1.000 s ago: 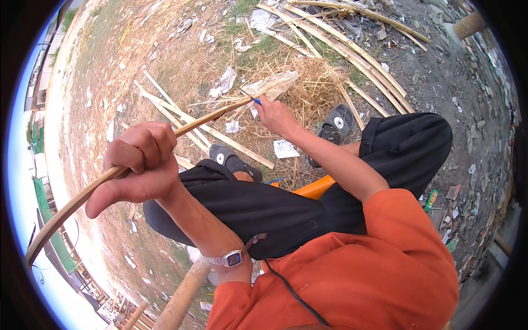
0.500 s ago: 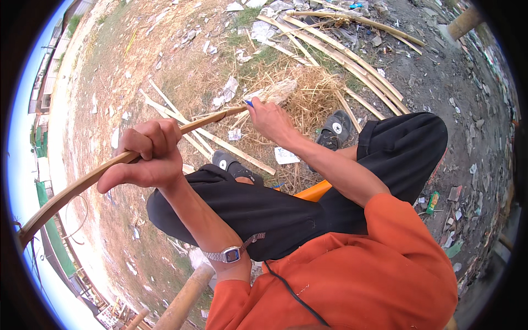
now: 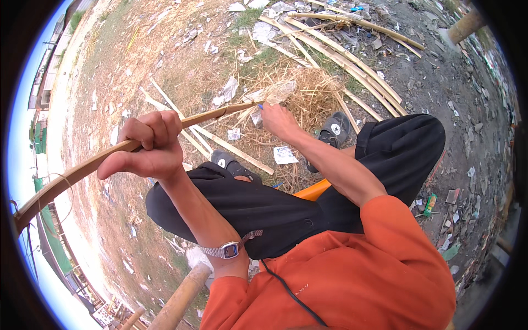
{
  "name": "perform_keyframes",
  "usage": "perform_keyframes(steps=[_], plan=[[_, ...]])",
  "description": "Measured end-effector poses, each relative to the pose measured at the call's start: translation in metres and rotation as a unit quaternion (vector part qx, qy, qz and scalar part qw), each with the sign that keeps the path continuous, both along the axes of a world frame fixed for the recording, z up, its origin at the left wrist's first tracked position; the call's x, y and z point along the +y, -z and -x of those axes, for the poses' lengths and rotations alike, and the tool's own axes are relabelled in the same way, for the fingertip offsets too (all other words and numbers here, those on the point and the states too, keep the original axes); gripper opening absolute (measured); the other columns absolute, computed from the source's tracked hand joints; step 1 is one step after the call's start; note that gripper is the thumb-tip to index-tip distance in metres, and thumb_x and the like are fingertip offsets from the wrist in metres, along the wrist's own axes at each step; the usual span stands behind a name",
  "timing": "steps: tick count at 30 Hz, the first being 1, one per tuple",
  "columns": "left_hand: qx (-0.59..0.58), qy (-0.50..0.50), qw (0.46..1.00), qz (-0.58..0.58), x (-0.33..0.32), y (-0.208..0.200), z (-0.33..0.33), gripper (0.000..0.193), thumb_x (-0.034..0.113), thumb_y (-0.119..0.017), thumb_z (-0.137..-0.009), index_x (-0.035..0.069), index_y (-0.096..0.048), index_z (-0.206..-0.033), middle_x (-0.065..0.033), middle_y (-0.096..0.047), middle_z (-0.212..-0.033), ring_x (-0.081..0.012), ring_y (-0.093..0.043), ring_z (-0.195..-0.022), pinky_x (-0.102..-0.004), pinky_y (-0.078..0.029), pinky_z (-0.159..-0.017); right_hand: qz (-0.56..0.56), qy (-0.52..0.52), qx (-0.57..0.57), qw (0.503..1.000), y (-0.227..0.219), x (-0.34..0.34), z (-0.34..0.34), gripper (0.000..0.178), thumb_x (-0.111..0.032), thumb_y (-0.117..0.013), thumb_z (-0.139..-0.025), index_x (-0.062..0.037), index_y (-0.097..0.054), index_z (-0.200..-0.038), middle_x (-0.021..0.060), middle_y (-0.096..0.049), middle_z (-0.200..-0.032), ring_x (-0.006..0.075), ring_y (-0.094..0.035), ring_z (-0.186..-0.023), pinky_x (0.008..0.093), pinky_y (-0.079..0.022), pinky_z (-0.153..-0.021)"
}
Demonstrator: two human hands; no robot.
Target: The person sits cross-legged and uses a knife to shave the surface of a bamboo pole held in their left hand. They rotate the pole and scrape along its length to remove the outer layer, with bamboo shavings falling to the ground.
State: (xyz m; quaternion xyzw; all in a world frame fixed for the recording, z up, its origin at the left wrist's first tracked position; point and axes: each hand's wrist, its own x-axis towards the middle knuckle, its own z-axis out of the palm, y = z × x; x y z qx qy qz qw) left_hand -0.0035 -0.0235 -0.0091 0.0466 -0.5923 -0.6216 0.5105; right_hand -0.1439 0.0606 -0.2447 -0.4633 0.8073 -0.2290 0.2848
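Bamboo strip (image 3: 104,159): long, thin, slightly bowed. Long axis runs from lower left near the picture rim up and right to the far tip by the straw pile (image 3: 308,93). Held off the ground, above the knees.

Left hand (image 3: 146,146) grips it mid-length, fingers (image 3: 159,124) fully curled round the strip, thumb sticking out along the underside. Wristwatch (image 3: 228,250) on that wrist.

Right hand (image 3: 280,121) is at the far end of the strip, closed around something with a small blue tip; can't tell what the tool is. It touches the strip right at that end.

Person is seated, black trousers (image 3: 275,198), orange shirt (image 3: 352,275), dark sandals (image 3: 335,129) on the dirt. Beyond the feet: more split bamboo lengths (image 3: 352,66) lying in a loose bundle, paper scraps (image 3: 285,155), litter on bare ground. A thick bamboo pole (image 3: 179,300) sits at the lower edge near the left elbow.
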Motion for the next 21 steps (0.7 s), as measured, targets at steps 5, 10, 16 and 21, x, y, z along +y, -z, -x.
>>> perform_keyframes(steps=[5,10,16,21], plan=[[-0.003,0.029,1.000,0.010,0.004,0.000,-0.003,0.070,0.084,-0.026,-0.066,0.015,-0.019,-0.054,0.0047,-0.012,-0.043,-0.0077,-0.007,-0.037,-0.0242,-0.008,-0.037,0.000,0.014,0.011,1.000,-0.004,0.012,-0.012,0.020,-0.010,-0.040,-0.088,0.0017,-0.052,-0.098,0.0246,-0.062,-0.082,0.0384,-0.062,-0.081,0.0463,-0.051,-0.067],[0.025,0.060,0.997,0.038,0.002,0.003,-0.007,0.071,0.081,-0.025,-0.069,0.012,-0.022,-0.055,0.0045,-0.014,-0.042,-0.0066,-0.009,-0.036,-0.0245,-0.010,-0.035,-0.083,0.079,0.044,0.992,0.094,0.043,0.023,0.025,-0.019,-0.039,-0.090,0.0016,-0.051,-0.097,0.0255,-0.061,-0.083,0.0402,-0.061,-0.083,0.0487,-0.049,-0.069],[-0.002,0.063,0.998,0.030,0.001,0.000,-0.005,0.070,0.084,-0.028,-0.066,0.015,-0.020,-0.054,0.0050,-0.013,-0.043,-0.0073,-0.009,-0.036,-0.0256,-0.009,-0.036,0.155,0.056,-0.068,0.984,-0.017,0.029,-0.001,0.033,-0.032,-0.035,-0.094,-0.0009,-0.044,-0.098,0.0262,-0.058,-0.068,0.0444,-0.058,-0.067,0.0512,-0.046,-0.060],[0.000,0.092,0.995,0.042,-0.001,-0.001,-0.001,0.071,0.084,-0.027,-0.066,0.015,-0.020,-0.054,0.0050,-0.013,-0.043,-0.0072,-0.009,-0.036,-0.0251,-0.009,-0.036,0.060,0.016,0.020,0.998,0.010,0.008,0.003,0.029,-0.029,-0.034,-0.095,-0.0019,-0.044,-0.098,0.0251,-0.059,-0.069,0.0428,-0.059,-0.066,0.0498,-0.047,-0.058]])
